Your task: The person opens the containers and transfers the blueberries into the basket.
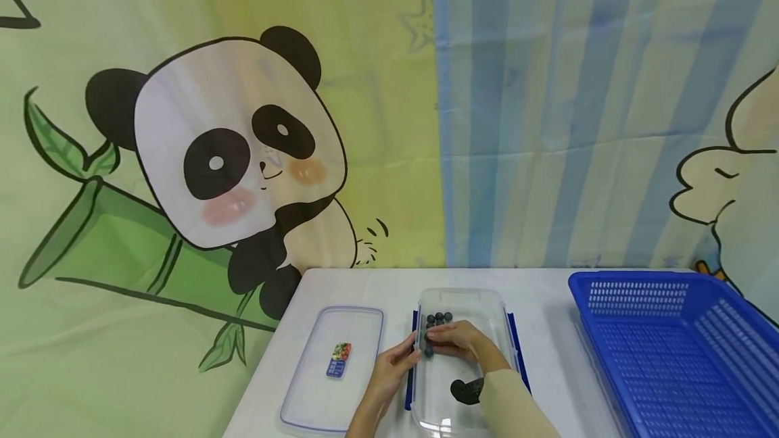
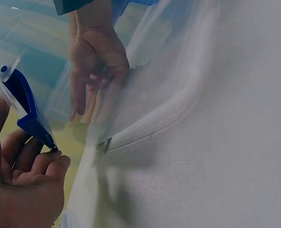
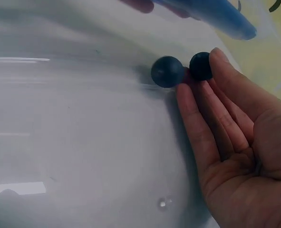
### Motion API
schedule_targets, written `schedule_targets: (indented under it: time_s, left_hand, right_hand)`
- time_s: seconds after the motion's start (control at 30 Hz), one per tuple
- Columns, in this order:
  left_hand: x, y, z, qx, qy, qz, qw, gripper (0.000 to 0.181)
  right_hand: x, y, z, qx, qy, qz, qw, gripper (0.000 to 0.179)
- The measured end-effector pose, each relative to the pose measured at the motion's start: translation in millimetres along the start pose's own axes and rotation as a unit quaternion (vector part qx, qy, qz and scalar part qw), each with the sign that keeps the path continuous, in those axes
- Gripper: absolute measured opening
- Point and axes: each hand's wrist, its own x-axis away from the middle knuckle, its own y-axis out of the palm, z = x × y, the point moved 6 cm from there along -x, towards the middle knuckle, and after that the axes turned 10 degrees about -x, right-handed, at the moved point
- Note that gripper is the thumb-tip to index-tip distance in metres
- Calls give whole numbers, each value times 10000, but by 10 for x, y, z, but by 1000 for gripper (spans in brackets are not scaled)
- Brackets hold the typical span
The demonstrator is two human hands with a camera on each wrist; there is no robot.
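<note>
A clear plastic storage box (image 1: 453, 418) with blue side latches stands on the white table. My left hand (image 1: 389, 374) grips its left side, with thumb and fingers about the blue latch (image 2: 30, 111) in the left wrist view. Inside the box, my right hand (image 1: 459, 340) pinches a dark blue ball (image 3: 200, 66), blueberry-like, between thumb and fingers. Another such ball (image 3: 167, 71) touches or nearly touches a fingertip. Several more balls (image 1: 439, 316) sit along the far left part of the box, and one ball (image 1: 429, 351) lies nearer, by the left wall.
To the left lies a clear lid (image 1: 304, 397) with a fruit-picture label (image 1: 339, 360). A blue perforated basket (image 1: 599, 350) stands at the right. A dark object (image 1: 466, 392) shows beside the right sleeve. Behind the table hangs a panda-print curtain (image 1: 389, 154).
</note>
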Motion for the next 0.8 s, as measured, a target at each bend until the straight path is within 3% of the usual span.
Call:
schedule_targets:
  time_s: [0.2,0.4,0.53,0.8]
  left_hand:
    - [11,13,19,53,88,-13,9999,46]
    - [1,12,41,-77,74,-27,9999,47]
    - [-6,18,67,-110,119,-100,9998,46]
    - [14,-9,42,-147,-42,-55,9999,48]
  right_hand:
    - [9,9,-60,-201,-84,-116,9997,29]
    - [78,27,-311,-89,-2,-186,9998,33]
    - [221,49,-574,-108,155,-347,9992,33]
    - [649,0,-1083,-351,83,-1120,9931,35]
